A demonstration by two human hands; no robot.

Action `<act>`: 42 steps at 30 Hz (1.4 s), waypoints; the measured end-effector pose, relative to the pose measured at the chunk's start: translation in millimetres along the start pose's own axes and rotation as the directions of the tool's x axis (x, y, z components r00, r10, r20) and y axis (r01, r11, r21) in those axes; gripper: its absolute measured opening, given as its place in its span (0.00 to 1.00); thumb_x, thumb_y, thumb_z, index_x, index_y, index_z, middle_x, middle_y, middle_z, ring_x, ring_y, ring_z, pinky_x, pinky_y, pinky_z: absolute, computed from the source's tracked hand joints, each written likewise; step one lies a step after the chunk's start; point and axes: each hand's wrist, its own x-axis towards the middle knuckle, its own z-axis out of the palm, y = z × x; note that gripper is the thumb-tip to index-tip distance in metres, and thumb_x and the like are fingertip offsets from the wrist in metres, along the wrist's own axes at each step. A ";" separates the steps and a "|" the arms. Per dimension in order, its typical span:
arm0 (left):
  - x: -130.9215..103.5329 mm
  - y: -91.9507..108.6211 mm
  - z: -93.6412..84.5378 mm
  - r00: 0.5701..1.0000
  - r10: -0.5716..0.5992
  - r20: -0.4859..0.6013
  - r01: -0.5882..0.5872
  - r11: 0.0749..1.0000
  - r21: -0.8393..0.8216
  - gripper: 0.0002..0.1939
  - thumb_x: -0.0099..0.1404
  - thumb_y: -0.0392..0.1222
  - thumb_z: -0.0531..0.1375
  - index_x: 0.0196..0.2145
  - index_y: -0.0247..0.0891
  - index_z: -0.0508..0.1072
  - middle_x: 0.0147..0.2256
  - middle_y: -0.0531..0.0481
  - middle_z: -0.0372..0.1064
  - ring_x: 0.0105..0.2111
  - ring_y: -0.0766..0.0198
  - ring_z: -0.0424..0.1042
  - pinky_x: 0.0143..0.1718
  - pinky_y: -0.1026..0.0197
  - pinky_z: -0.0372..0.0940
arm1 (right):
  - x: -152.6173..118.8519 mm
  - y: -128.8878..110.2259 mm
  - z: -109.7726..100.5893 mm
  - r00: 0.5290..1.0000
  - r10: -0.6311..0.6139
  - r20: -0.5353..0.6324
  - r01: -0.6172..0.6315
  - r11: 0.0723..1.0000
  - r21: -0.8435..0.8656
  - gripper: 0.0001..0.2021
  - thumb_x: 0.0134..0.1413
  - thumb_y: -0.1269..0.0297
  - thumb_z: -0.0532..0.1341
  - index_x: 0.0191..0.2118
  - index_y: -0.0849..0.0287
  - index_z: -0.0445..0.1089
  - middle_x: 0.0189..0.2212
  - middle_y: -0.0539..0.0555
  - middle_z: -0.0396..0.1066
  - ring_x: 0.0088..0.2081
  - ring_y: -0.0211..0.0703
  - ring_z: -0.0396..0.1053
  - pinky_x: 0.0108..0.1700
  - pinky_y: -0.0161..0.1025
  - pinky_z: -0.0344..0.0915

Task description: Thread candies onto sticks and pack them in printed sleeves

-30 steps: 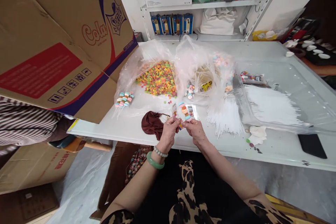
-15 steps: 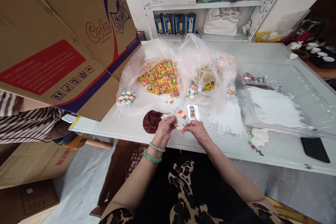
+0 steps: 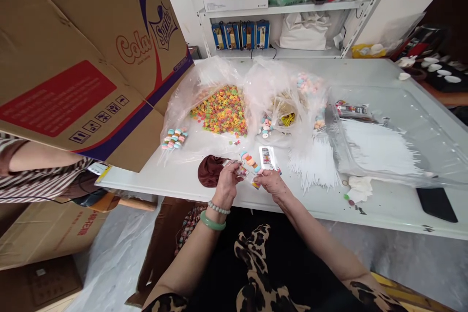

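At the table's front edge, my left hand (image 3: 227, 181) is closed on a small clear printed wrapper (image 3: 241, 169). My right hand (image 3: 274, 183) pinches the lower end of a candy skewer (image 3: 251, 162) threaded with pastel and brown pieces, which tilts over the wrapper. Whether the skewer's tip is inside the wrapper I cannot tell. Just left of my left hand lies a dark brown cloth (image 3: 209, 171). Flat white printed wrappers (image 3: 268, 158) lie behind my right hand. Several other candy skewers (image 3: 174, 138) rest at the left of the table.
Behind my hands are a plastic bag of ring candies (image 3: 223, 112) and a bag with gold ties (image 3: 287, 119). White sticks (image 3: 314, 161) and a clear tray (image 3: 433, 156) lie right. A large carton (image 3: 91, 73) stands left, with another person's arm (image 3: 40, 157) below it.
My hands and the skewer stay nearly in place, with small shifts of the fingers. The other person's forearm shows more below the carton. The view has shifted slightly.
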 end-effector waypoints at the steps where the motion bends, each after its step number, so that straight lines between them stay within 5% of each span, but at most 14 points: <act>1: 2.1 1.0 -2.3 0.999 -0.026 -0.025 0.026 1.000 -0.008 0.15 0.47 0.43 0.66 0.32 0.37 0.71 0.28 0.53 0.71 0.25 0.68 0.69 0.26 0.65 0.62 | 0.8 1.5 -0.9 1.000 -0.003 0.000 0.003 1.000 -0.020 0.10 0.26 0.65 0.69 0.23 0.60 0.74 0.19 0.48 0.70 0.24 0.36 0.63 0.27 0.34 0.56; 7: 6.9 -2.1 -7.6 0.990 0.010 -0.143 -0.026 0.994 -0.109 0.15 0.48 0.43 0.70 0.28 0.35 0.70 0.24 0.54 0.68 0.20 0.73 0.64 0.21 0.69 0.56 | 3.8 7.9 3.4 1.000 -0.025 -0.008 0.024 0.993 -0.117 0.08 0.30 0.61 0.67 0.21 0.59 0.73 0.17 0.47 0.66 0.22 0.35 0.58 0.26 0.35 0.53; 10: -3.5 -2.1 -6.7 0.993 -0.112 0.034 0.116 0.984 -0.137 0.20 0.56 0.57 0.65 0.35 0.37 0.72 0.28 0.51 0.71 0.20 0.70 0.67 0.22 0.66 0.61 | 7.5 9.5 3.2 0.999 -0.044 -0.030 0.040 0.991 -0.129 0.11 0.32 0.58 0.66 0.22 0.60 0.73 0.16 0.47 0.64 0.22 0.35 0.57 0.27 0.35 0.53; 12: -12.4 -3.5 -5.5 0.950 -0.247 0.191 0.261 0.964 -0.056 0.23 0.59 0.61 0.61 0.39 0.36 0.73 0.32 0.48 0.74 0.22 0.66 0.71 0.24 0.63 0.65 | 10.5 10.1 0.5 0.997 -0.065 -0.039 0.058 0.988 -0.146 0.11 0.33 0.57 0.66 0.23 0.60 0.73 0.18 0.47 0.66 0.23 0.36 0.59 0.28 0.36 0.55; 14: -18.7 -7.6 -3.7 0.917 -0.301 0.261 0.309 0.951 0.012 0.19 0.60 0.55 0.63 0.39 0.35 0.74 0.32 0.46 0.75 0.24 0.64 0.73 0.27 0.62 0.67 | 12.6 10.3 -2.4 0.995 -0.089 -0.044 0.079 0.978 -0.195 0.11 0.34 0.57 0.65 0.24 0.60 0.73 0.20 0.48 0.68 0.25 0.37 0.60 0.30 0.36 0.56; 18: -19.1 -17.4 -1.4 0.951 -0.230 0.208 0.226 0.973 0.044 0.07 0.59 0.38 0.65 0.34 0.31 0.75 0.26 0.46 0.75 0.22 0.65 0.72 0.27 0.64 0.66 | 11.9 8.9 -3.5 0.992 -0.106 -0.062 0.087 0.963 -0.256 0.10 0.34 0.57 0.65 0.22 0.59 0.72 0.20 0.47 0.68 0.27 0.38 0.62 0.32 0.37 0.58; 24: -12.7 -13.6 -3.9 0.922 -0.227 0.314 0.223 0.974 0.047 0.09 0.60 0.40 0.65 0.36 0.30 0.77 0.29 0.41 0.77 0.26 0.62 0.75 0.31 0.62 0.69 | 7.9 0.6 -1.9 0.993 -0.107 -0.052 0.092 0.969 -0.227 0.15 0.37 0.52 0.66 0.26 0.60 0.75 0.17 0.46 0.64 0.25 0.38 0.59 0.30 0.37 0.55; 29: -5.7 -7.4 -5.4 0.948 -0.254 0.192 0.267 0.963 -0.045 0.05 0.63 0.36 0.62 0.31 0.32 0.75 0.23 0.47 0.73 0.22 0.65 0.73 0.28 0.64 0.67 | 4.5 -3.4 -10.6 0.979 -0.195 -0.066 0.164 0.931 -0.327 0.16 0.43 0.49 0.63 0.24 0.58 0.70 0.17 0.45 0.61 0.23 0.37 0.56 0.29 0.36 0.53; 37: 7.1 13.3 -19.8 0.963 -0.265 0.048 0.261 0.876 -0.405 0.07 0.66 0.43 0.60 0.34 0.38 0.73 0.31 0.48 0.76 0.34 0.59 0.76 0.34 0.60 0.68 | -27.3 3.5 -33.4 0.899 -0.431 -0.078 0.323 0.771 -0.549 0.13 0.57 0.53 0.57 0.29 0.55 0.69 0.21 0.46 0.63 0.27 0.40 0.62 0.32 0.36 0.58; 42: 7.0 21.3 -18.2 0.972 -0.233 0.024 0.214 0.844 -0.492 0.09 0.67 0.44 0.58 0.32 0.38 0.73 0.31 0.48 0.76 0.37 0.60 0.77 0.44 0.55 0.69 | -40.7 5.5 -25.3 0.791 -0.612 -0.024 0.480 0.644 -0.596 0.10 0.60 0.58 0.56 0.34 0.55 0.72 0.22 0.46 0.64 0.25 0.38 0.62 0.30 0.34 0.60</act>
